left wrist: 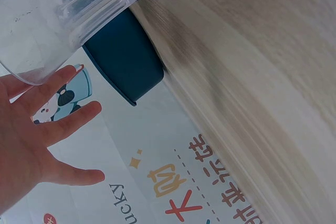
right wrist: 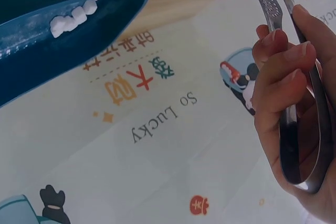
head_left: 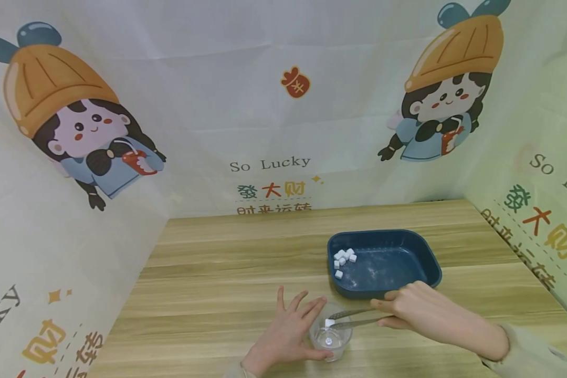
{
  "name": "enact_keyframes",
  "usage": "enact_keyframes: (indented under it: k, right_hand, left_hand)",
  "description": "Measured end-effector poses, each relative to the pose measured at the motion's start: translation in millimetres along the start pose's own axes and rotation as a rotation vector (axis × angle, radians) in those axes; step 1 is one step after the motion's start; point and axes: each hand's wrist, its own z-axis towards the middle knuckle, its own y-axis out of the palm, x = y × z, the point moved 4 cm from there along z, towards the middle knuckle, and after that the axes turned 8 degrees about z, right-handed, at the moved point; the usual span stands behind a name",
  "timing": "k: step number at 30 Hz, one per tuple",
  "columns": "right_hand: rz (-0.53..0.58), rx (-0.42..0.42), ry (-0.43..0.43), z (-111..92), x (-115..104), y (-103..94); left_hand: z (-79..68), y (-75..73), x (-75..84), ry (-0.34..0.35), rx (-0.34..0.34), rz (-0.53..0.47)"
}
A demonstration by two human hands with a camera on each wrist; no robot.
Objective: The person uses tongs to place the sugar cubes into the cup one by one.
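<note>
Nearest me, the left hand (head_left: 285, 328) had the clear cup (head_left: 344, 344) caught between thumb and forefinger, its other fingers fanned wide, and the cup stood upright on the bench (head_left: 217, 262). Over to its right, the right hand (head_left: 422, 310), a pale sleeve (head_left: 534, 353) behind it, had its fingers curled firmly round the metal tongs (right wrist: 324, 135). And there, right at the narrowed tips, I had it: one white cube (head_left: 329, 322), pinched at the cup's mouth! Whether it sat above or below the rim, I couldn't tell from my feed. Lower in the cup I caught a small pale spot, too blurred to name. Just beyond sat the dark blue tray (head_left: 397, 270), the loose white cubes (head_left: 343, 256) bunched at its left end, one a little nearer me. Farthest off rose the backdrop (head_left: 208, 105), printed with "So Lucky", two orange-hatted cartoon figures and a red pouch between them.
</note>
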Motion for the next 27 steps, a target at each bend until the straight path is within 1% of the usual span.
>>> enact_keyframes:
  k: [2,7,15,19,23,27]
  right_hand:
    - [-0.029,-0.020,-0.012,3.3,-0.2,2.2]
    - [-0.036,-0.070,0.003,7.5,1.7,5.9]
    - [-0.024,-0.076,0.023,8.0,2.1,2.7]
    - [-0.022,-0.086,0.037,8.0,2.9,0.7]
    - [-0.023,-0.075,0.028,7.7,2.4,-0.9]
    - [-0.025,-0.061,0.019,7.3,2.1,-2.1]
  left_hand:
    - [-0.2,-0.5,-0.4,-0.001,0.003,-0.001]
    - [-0.5,-0.5,-0.7,0.002,-0.001,-0.003]
    - [-0.5,-1.1,-0.6,0.003,-0.002,0.000]
    - [-0.3,-0.9,-0.5,-0.004,-0.018,-0.009]
    - [-0.3,-0.8,-0.5,-0.007,-0.030,-0.016]
    - [-0.5,-0.8,-0.5,-0.004,-0.024,-0.014]
